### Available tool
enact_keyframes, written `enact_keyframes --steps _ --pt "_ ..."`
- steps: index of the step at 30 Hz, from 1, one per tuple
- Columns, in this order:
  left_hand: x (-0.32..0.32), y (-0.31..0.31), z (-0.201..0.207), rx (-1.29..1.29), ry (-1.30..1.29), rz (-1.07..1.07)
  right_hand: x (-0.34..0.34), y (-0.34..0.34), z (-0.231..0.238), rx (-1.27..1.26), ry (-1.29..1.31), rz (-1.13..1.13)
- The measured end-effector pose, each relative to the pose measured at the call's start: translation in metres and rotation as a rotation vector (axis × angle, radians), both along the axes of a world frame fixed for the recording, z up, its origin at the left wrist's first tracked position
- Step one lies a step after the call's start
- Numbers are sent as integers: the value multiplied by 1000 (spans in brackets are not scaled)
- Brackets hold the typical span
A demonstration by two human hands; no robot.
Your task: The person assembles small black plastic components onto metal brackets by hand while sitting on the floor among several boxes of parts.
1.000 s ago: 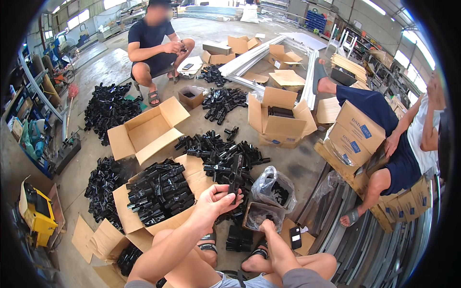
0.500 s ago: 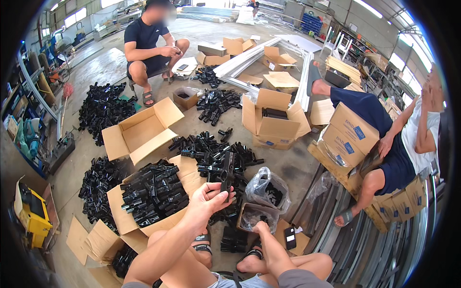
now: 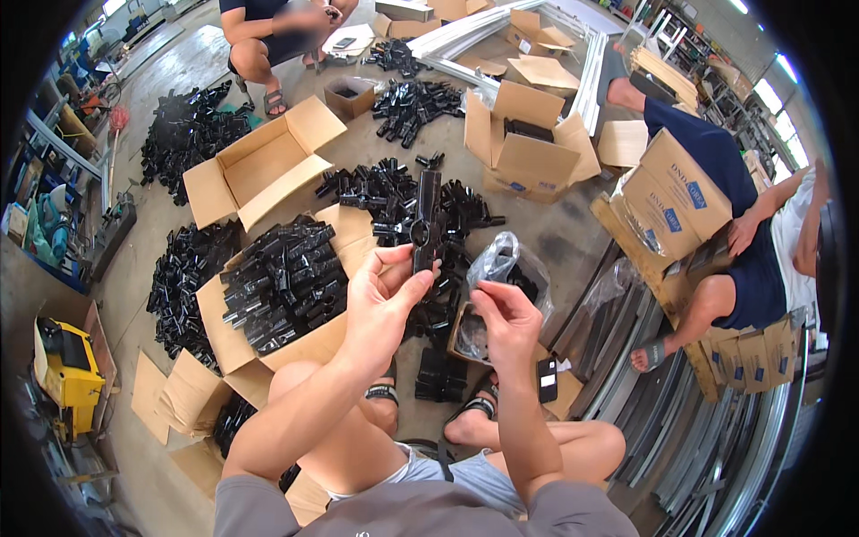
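Upright in my left hand (image 3: pixel 380 300) is a black tubular fitting (image 3: pixel 428 215) with a round opening on its side; fingers and thumb close on its lower end. Just to its right, my right hand (image 3: pixel 510 320) is raised with thumb and fingertips pinched together. Whatever that pinch holds, if anything, is too small to make out. Behind the right hand are a clear plastic bag (image 3: pixel 493 258) and a small plastic-lined carton (image 3: pixel 458 342). Left of my left arm, an open cardboard box (image 3: pixel 217 324) holds stacked black fittings (image 3: pixel 284 282).
Heaps of black fittings (image 3: pixel 188 134) cover the floor. An open carton (image 3: pixel 259 166) lies ahead, another (image 3: pixel 528 161) farther right. One person (image 3: pixel 277 45) squats at the far left; another (image 3: pixel 761 242) sits at right by a taped carton (image 3: pixel 671 192). Metal bars (image 3: pixel 626 394) lie at right.
My right hand has come up out of the small plastic-lined carton to beside the fitting, fingertips pinched. The left hand still grips the fitting. The view has tipped downward.
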State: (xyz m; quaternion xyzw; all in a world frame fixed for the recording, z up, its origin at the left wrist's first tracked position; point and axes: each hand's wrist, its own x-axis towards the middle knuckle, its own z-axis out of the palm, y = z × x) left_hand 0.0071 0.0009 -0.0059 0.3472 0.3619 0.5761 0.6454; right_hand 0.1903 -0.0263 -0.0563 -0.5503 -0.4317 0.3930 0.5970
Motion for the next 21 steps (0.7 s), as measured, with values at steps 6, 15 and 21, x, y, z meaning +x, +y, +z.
enact_keyframes --steps 6,15,21 --pt "2 -7 3 127 48 60 -42 17 43 173 108 86" --pt "5 -11 0 214 126 105 -55 14 49 170 161 41" --pt "2 -13 2 225 167 111 -61 13 47 170 151 24"
